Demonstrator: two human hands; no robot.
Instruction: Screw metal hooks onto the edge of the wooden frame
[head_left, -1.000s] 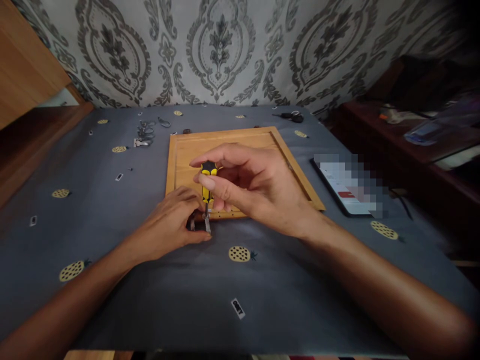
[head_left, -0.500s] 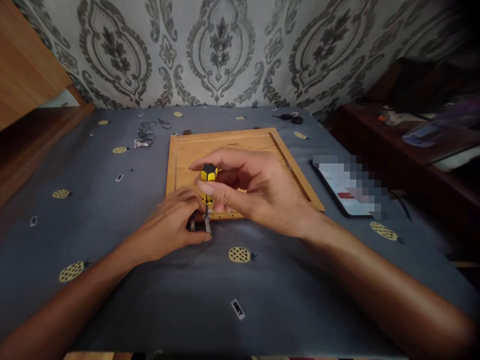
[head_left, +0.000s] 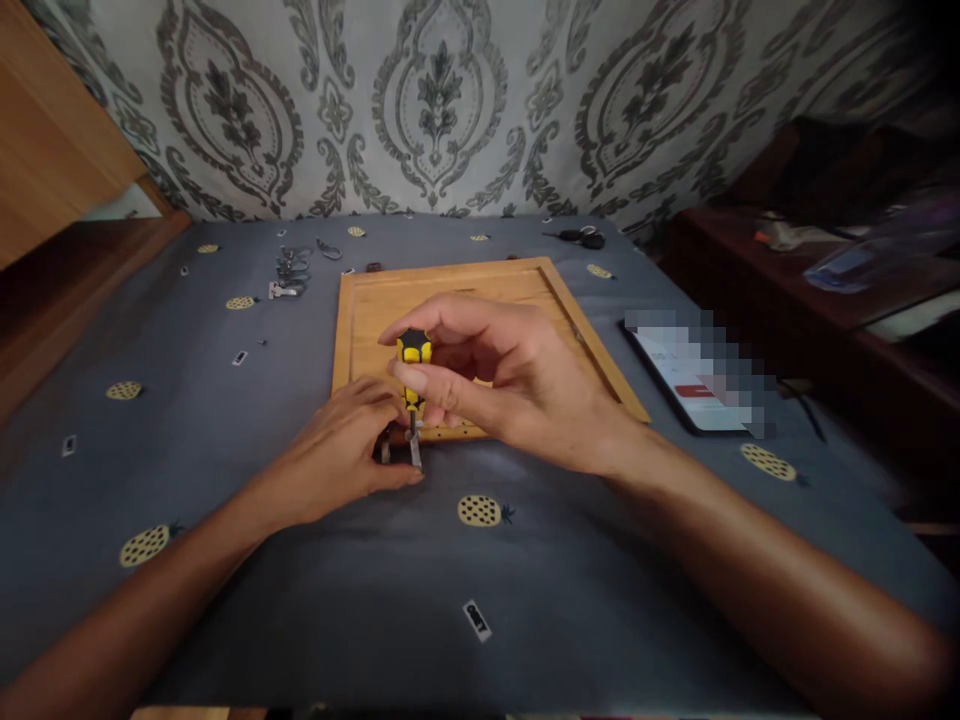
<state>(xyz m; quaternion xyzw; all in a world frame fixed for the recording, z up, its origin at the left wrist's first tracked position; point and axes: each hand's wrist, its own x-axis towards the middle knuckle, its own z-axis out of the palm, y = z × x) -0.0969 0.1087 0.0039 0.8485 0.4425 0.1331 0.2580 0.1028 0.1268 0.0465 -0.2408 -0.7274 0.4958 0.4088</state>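
Note:
My right hand (head_left: 510,375) is closed round the yellow and black handle of a screwdriver (head_left: 414,350), thumb in front and index finger over its far side. The screwdriver stands nearly upright, its shaft pointing down at a small metal bracket (head_left: 416,455). Thumb and fingers of my left hand (head_left: 349,440) grip this bracket at the near left edge of a framed wooden panel (head_left: 397,292). The panel lies flat, with small dark holes along its near edge. My fingers partly hide the bracket, and the screwdriver's tip is hard to make out.
Several loose metal fittings (head_left: 289,270) and a small screw (head_left: 262,343) lie on the blue pineapple-print cloth (head_left: 315,610) to the left. At the back right are black-handled scissors (head_left: 585,237). A phone (head_left: 686,385) rests right of the panel, beside a dark cable.
The screwdriver's handle has turned a little in my right hand's fingers and tilts slightly more to the left. My left hand stays in place on the bracket.

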